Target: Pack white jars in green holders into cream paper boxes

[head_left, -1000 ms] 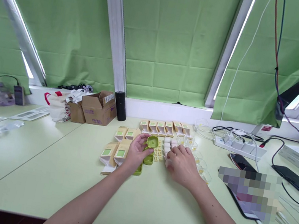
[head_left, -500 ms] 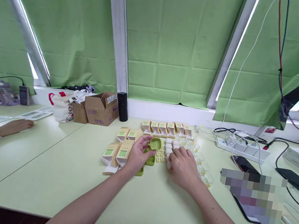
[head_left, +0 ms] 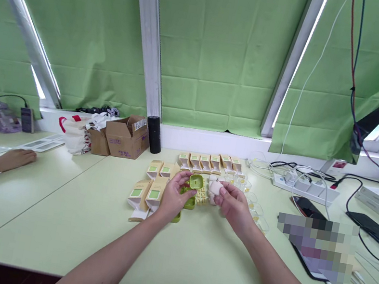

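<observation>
My left hand (head_left: 173, 197) is closed around a small green open case (head_left: 196, 182), held just above the pale green table (head_left: 87, 222). My right hand (head_left: 235, 205) pinches a small white rounded piece (head_left: 216, 188) right beside the case. More green cases (head_left: 189, 202) lie under my left hand. A column of white pieces (head_left: 212, 181) and yellow printed cards (head_left: 201, 197) lie between my hands. Tan cartons with green windows (head_left: 151, 193) sit left of my left hand, and another row of cartons (head_left: 208, 162) stands behind.
Clear plastic trays (head_left: 254, 207) lie right of my hand. A power strip with chargers (head_left: 304, 185), cables and dark phones (head_left: 306, 206) fill the right side. Brown cardboard boxes (head_left: 126, 138) and a black cylinder (head_left: 153, 134) stand at back left. Another person's hand (head_left: 16, 158) rests far left.
My right hand has lifted from the row of white pieces with one pinched in it and brought it toward the green case. The left hand stays on the case.
</observation>
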Demonstrator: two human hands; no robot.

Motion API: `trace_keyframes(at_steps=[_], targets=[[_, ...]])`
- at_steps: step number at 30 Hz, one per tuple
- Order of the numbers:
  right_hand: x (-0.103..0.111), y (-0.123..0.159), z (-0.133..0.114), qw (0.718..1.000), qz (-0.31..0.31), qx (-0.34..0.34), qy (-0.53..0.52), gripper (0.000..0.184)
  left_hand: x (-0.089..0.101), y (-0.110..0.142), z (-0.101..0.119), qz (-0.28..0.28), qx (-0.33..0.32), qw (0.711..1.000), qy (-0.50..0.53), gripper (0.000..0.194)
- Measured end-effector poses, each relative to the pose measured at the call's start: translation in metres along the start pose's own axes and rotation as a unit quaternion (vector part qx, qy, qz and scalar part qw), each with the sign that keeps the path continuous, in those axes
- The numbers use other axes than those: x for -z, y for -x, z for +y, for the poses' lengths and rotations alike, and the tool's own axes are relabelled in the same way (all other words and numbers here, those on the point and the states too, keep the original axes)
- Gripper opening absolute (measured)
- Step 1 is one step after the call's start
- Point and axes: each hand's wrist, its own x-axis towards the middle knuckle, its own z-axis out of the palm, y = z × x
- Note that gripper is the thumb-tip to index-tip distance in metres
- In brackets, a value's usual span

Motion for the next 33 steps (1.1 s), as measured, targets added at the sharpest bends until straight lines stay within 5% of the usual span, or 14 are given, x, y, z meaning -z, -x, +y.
trace_keyframes(at_steps=[7,17,33], targets=[[-0.003,0.000,-0.002,0.991,0.002,-0.060,-0.120,0.035,0.000,0.001,-0.005,-0.003,-0.034,0.998,-0.045,0.049],[-0.006,0.003,0.000,0.994,0.007,-0.044,-0.098,0.051,-0.004,-0.001,0.004,0.014,-0.040,0.997,-0.062,0.047],[0.001,-0.005,0.004,0.995,0.017,-0.051,-0.079,0.047,-0.008,0.001,0.008,-0.007,-0.108,0.979,-0.170,0.048]])
